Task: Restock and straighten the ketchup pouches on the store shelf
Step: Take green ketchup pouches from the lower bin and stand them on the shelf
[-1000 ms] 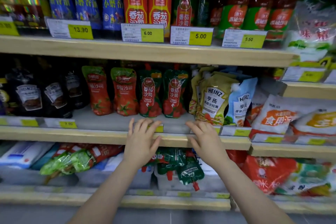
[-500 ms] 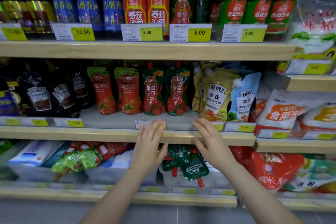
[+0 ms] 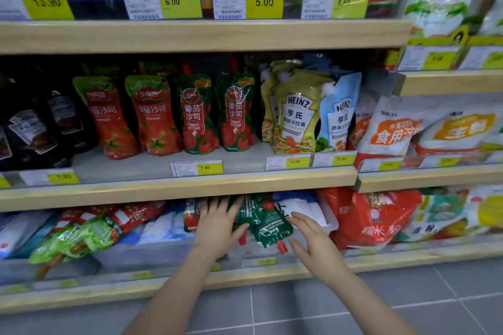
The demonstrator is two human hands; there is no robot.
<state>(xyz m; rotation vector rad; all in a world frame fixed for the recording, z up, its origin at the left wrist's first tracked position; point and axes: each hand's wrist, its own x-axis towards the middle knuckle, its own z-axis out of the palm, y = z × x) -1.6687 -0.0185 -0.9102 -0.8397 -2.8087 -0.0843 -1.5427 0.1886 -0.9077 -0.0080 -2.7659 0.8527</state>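
On the middle shelf (image 3: 177,189) two dark green ketchup pouches (image 3: 215,114) stand upright beside two red-and-green ketchup pouches (image 3: 130,117). Below, on the bottom shelf, several dark green ketchup pouches with red caps (image 3: 268,223) lie in a loose heap. My left hand (image 3: 217,226) lies flat on the heap's left side with its fingers spread, touching the pouches. Just right of the heap, my right hand (image 3: 310,234) is open and a little apart from the nearest pouch. Neither hand holds anything.
Heinz salad dressing pouches (image 3: 302,117) stand right of the ketchup. Dark sauce bottles (image 3: 35,130) fill the middle shelf's left. Red-and-green pouches (image 3: 89,228) lie on the bottom shelf at left, red bags (image 3: 370,220) at right. Bottles line the top shelf. Grey floor tiles (image 3: 299,307) lie below.
Both hands dropped from the middle shelf's front edge to the bottom shelf. The left hand now rests on the heap of green pouches. The view moved closer to the shelves.
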